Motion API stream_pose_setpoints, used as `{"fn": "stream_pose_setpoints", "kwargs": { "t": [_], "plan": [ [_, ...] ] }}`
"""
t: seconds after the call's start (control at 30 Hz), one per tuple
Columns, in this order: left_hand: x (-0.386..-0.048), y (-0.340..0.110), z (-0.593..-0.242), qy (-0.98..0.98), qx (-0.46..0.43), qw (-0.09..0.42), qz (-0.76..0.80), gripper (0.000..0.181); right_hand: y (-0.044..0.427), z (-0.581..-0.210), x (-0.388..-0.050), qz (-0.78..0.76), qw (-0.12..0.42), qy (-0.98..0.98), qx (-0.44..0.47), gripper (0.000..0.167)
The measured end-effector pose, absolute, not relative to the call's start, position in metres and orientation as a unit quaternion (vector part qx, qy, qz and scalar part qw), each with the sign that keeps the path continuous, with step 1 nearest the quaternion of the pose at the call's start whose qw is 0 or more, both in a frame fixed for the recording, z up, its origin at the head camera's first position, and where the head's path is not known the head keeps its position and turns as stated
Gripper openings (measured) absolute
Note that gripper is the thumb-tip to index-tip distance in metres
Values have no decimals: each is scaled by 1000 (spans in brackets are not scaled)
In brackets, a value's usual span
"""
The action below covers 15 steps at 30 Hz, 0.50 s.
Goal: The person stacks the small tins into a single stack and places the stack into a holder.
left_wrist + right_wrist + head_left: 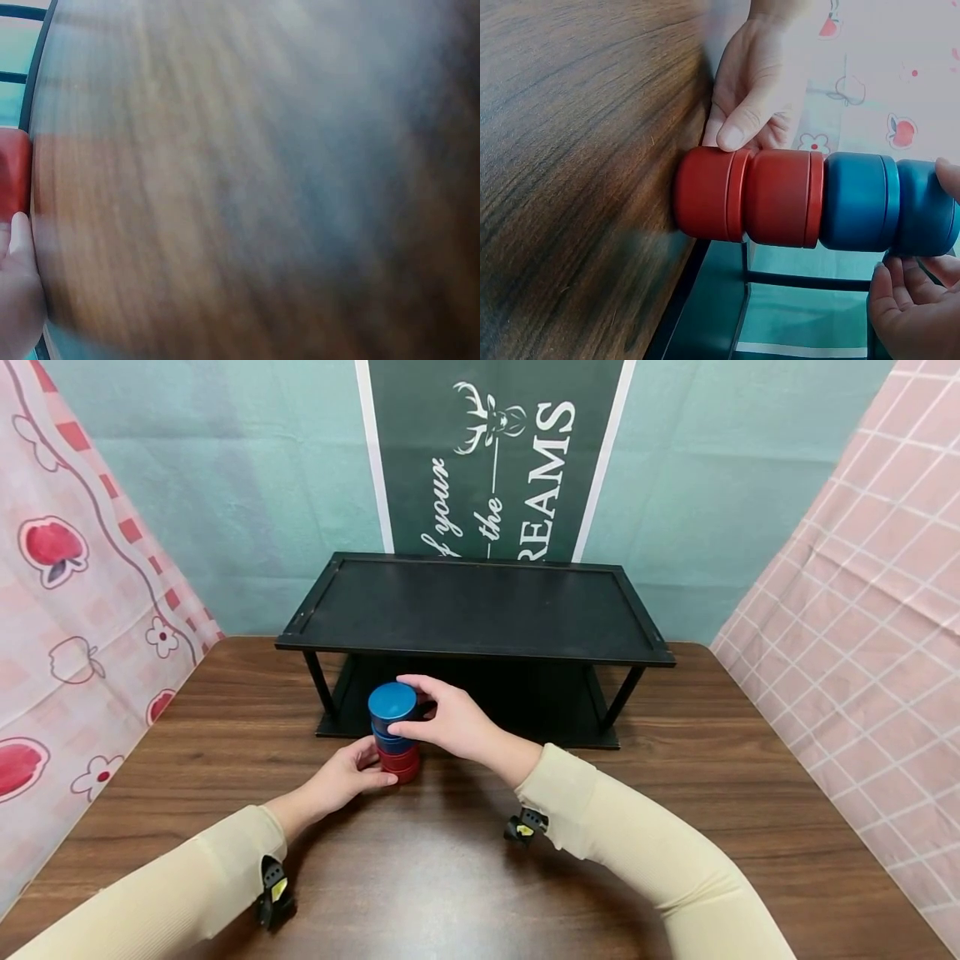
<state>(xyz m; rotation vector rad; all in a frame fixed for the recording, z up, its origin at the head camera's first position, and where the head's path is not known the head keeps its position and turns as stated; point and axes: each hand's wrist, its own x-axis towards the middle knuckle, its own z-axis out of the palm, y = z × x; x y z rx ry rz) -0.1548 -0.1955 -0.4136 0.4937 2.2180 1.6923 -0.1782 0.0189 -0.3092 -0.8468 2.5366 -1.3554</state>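
A stack of small round lidded tins stands upright on the table in front of the shelf's left end. The lowest red tin [703, 193] sits on the tabletop, with a second red tin [778, 198] on it. Above them are a blue tin [853, 202] and, at the top, another blue tin [921, 208]. My left hand [341, 783] holds the base of the stack from the left, its thumb against the lowest red tin. Thumb and fingers of my right hand [459, 724] grip the top blue tin from the right. In the left wrist view, only a red edge and part of the hand show.
A low black two-tier shelf [480, 610] stands behind the stack on the brown wooden table [420, 877]. Teal cloth [720, 510] hangs behind it. Patterned pink cloths [885, 635] flank both sides.
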Motion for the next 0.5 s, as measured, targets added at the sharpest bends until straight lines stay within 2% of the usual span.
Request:
{"fn": "stream_pose_setpoints", "kwargs": {
  "t": [0.5],
  "plan": [
    [-154,-192,-415,777,177,135,589,61,20,-312,-177,-448,67,843,-290,67]
  ]
}}
